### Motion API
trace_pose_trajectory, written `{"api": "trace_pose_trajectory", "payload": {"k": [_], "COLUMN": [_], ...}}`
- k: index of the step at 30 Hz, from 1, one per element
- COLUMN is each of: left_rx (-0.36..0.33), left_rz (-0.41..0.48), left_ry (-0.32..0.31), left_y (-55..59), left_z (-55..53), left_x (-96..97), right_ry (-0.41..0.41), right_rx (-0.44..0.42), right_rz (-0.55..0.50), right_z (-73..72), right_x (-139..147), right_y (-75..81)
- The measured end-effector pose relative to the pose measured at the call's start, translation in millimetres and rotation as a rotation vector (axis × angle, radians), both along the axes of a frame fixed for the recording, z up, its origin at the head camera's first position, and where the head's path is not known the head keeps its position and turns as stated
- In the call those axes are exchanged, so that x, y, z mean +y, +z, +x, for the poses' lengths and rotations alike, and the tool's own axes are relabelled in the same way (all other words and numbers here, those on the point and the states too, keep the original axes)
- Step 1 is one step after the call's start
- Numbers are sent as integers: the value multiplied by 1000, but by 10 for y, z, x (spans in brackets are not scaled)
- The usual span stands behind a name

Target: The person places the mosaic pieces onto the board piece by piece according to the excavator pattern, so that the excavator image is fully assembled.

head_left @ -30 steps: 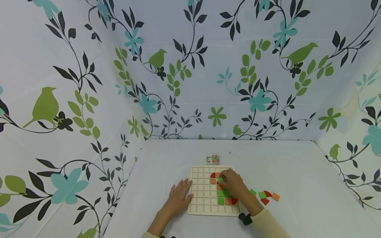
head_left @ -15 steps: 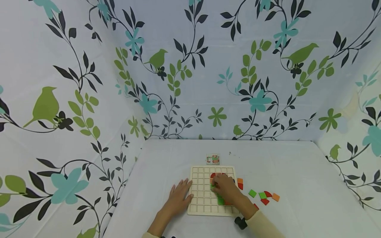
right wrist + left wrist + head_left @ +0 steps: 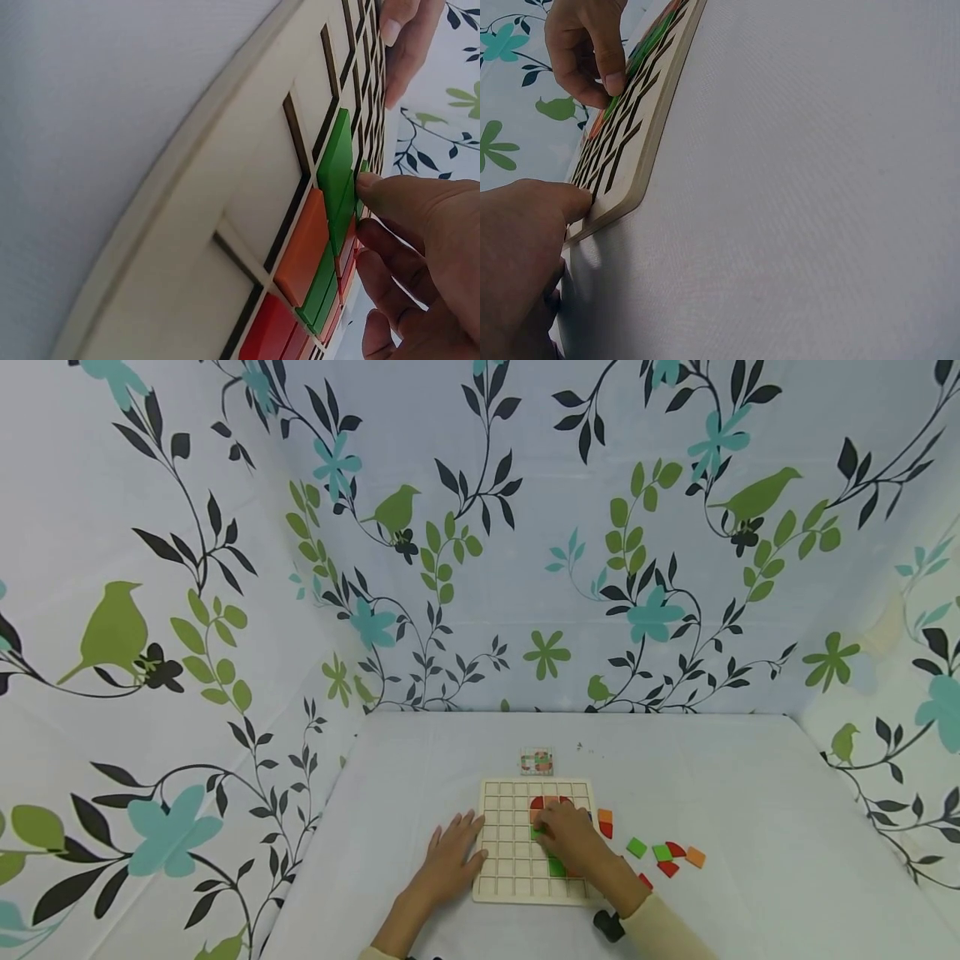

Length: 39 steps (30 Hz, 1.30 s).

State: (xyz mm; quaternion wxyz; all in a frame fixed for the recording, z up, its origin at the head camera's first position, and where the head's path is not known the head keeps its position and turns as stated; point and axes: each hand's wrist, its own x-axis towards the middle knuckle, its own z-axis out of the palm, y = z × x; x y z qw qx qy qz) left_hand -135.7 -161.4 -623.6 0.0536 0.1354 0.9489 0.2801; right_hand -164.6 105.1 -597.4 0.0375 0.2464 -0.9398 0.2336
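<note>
A pale wooden grid board [image 3: 504, 887] lies on the white table, partly filled with red, orange and green tiles. My right hand [image 3: 570, 837] is over its filled part, hiding several tiles. In the right wrist view, thumb and fingers pinch a small green tile [image 3: 364, 166] right at a cell of the grid. Nearer the board's edge in that view sit a large green tile [image 3: 337, 154], an orange tile [image 3: 301, 244] and a red tile [image 3: 266, 328]. My left hand [image 3: 448, 857] touches the board's left edge with fingers spread, its thumb on the rim.
Loose tiles lie right of the board, among them a green square [image 3: 636, 847], an orange square [image 3: 695, 857] and a red piece [image 3: 667, 867]. A small patterned card [image 3: 536, 762] lies just beyond the board. Printed cloth [image 3: 480, 635] walls the table in behind and at the sides.
My right hand has moved left and a little nearer with the green tile, then stayed almost still. Red and orange tiles by the board's right edge came into view. My left hand has not moved.
</note>
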Motion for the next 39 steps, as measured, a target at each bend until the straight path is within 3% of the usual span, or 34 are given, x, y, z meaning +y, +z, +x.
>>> {"api": "trace_pose_trajectory", "payload": {"k": [6,9,13,15,24,29,34,39], "left_rx": [20,28,28,26,25,30,28,10], "left_rz": [-5,3,12,13,18,12,14,12], "left_ry": [-11,-17,-18,-14,-20,-19,-19,-18], "left_y": [21,33,50,52,57,53,23,2], "left_z": [2,9,12,10,19,11,7,-4], "left_x": [-6,-9,-12,-13,-4,2,2,9], "right_ry": [-23,-71,-202,-267,-424,-467,-524,-538], "right_rx": [-1,-84,-230,-261,-224,-297,-384,-400], "right_rz": [-23,-110,-255,-289,-264,-280,-283,-265], "right_z": [2,-3,0,22,253,424,536,590], "right_x": [57,171,421,582,1452,1906,2176,2257], "right_y": [33,64,128,168,124,103,74,-32]}}
